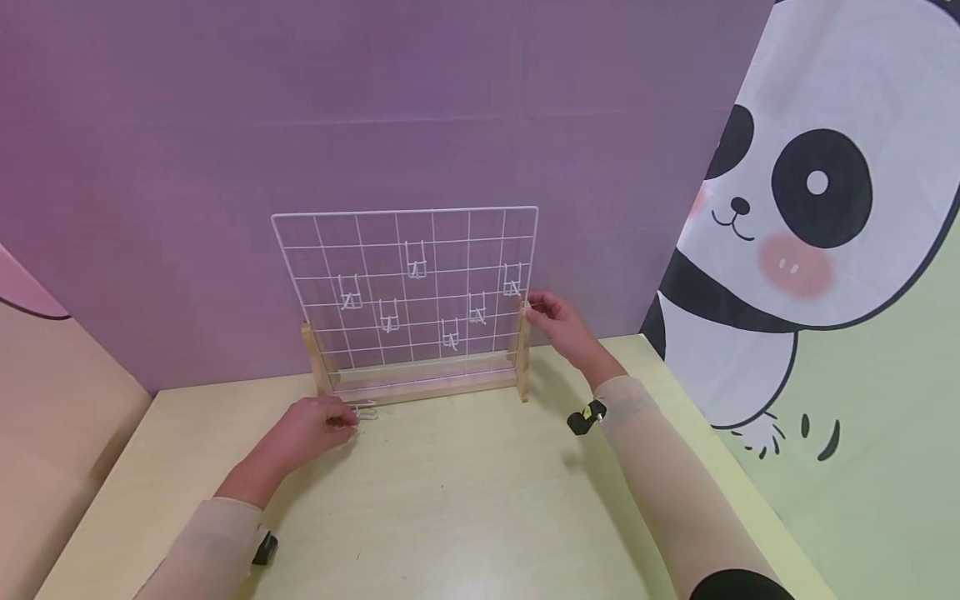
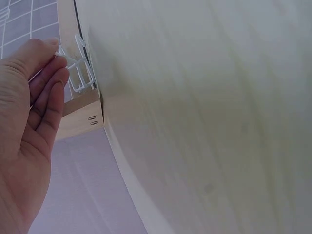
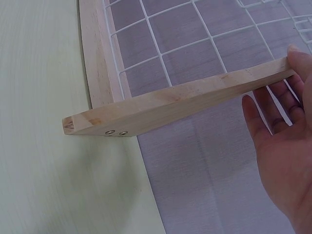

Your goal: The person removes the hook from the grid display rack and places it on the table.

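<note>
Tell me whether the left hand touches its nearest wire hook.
Touching: the left wrist view shows the left hand pinching one end of the wire hook.

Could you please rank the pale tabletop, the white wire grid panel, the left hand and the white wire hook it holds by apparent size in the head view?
1. Pale tabletop
2. White wire grid panel
3. Left hand
4. White wire hook, partly hidden by fingers

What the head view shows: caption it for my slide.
Left hand pinching a white wire hook, right hand holding the wooden stand of a wire grid.
</note>
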`<state>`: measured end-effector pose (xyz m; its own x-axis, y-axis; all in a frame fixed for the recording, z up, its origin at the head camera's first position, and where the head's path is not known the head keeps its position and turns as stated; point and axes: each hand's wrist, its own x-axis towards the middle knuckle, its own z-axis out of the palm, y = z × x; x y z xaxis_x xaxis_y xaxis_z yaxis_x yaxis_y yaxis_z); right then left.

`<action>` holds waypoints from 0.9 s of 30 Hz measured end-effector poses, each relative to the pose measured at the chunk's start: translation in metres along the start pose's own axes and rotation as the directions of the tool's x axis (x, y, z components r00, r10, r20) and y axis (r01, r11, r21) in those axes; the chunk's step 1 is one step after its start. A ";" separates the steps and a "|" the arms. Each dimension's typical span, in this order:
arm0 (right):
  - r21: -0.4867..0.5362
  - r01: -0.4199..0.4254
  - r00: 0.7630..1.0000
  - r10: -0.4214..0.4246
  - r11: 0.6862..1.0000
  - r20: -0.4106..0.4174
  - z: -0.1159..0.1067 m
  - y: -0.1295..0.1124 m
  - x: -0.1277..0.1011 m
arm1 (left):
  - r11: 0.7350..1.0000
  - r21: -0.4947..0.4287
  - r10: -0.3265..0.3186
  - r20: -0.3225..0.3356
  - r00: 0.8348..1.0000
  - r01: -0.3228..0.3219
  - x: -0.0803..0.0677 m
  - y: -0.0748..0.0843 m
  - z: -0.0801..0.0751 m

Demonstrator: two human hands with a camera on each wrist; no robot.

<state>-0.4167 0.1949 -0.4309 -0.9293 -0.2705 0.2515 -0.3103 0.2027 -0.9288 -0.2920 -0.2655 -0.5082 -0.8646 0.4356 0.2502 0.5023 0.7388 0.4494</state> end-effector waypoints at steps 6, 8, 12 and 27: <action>0.002 0.006 1.000 -0.006 1.000 0.001 0.000 -0.002 0.000 | 1.000 0.001 -0.011 0.022 1.000 0.011 0.000 -0.001 0.002; 0.001 0.008 1.000 -0.008 1.000 -0.002 0.000 -0.002 0.000 | 1.000 -0.006 -0.017 0.031 0.999 0.018 0.000 -0.001 0.002; 0.003 0.010 1.000 -0.010 1.000 -0.005 0.001 -0.002 0.000 | 0.999 -0.018 -0.028 0.046 0.999 0.029 -0.001 0.000 0.003; 0.011 0.025 1.000 -0.025 1.000 0.000 0.000 0.000 0.000 | 0.999 -0.046 -0.019 0.058 0.998 0.022 -0.003 0.003 0.000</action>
<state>-0.4168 0.1950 -0.4310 -0.9212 -0.2755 0.2748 -0.3315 0.1856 -0.9250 -0.2884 -0.2646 -0.5076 -0.8719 0.4507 0.1914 0.4824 0.7237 0.4936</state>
